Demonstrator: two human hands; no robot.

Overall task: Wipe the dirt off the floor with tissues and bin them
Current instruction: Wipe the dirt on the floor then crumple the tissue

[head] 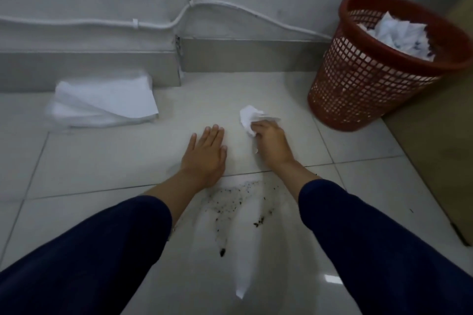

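White crumpled tissue (249, 120) is sitting on the pale glossy tiled floor (102, 161), bunched into an uneven wad with creased folds and one thin flap sticking out to the right. Right hand (271, 144) is holding it, grip closed, fingers curled over the wad's near edge and pressing it down onto the tile. Left hand (206, 153) is lying flat on the floor just beside, palm down, fingers straight and together, grip open and holding nothing. Dirt (230, 202) is lying nearer the person than both hands, between the two forearms: dark specks and crumbs spreading in a fan, with one larger dark bit at the near end. The tissue is resting apart from the dirt, on the next tile beyond the grout line. Red mesh bin (363, 84) is standing to the right near the wall, with binned tissues (399, 33) piling up white and crumpled at its top. Stack of flat tissues (105, 105) is lying to the left against the skirting (245, 55). Sleeves (102, 250) are showing dark blue.
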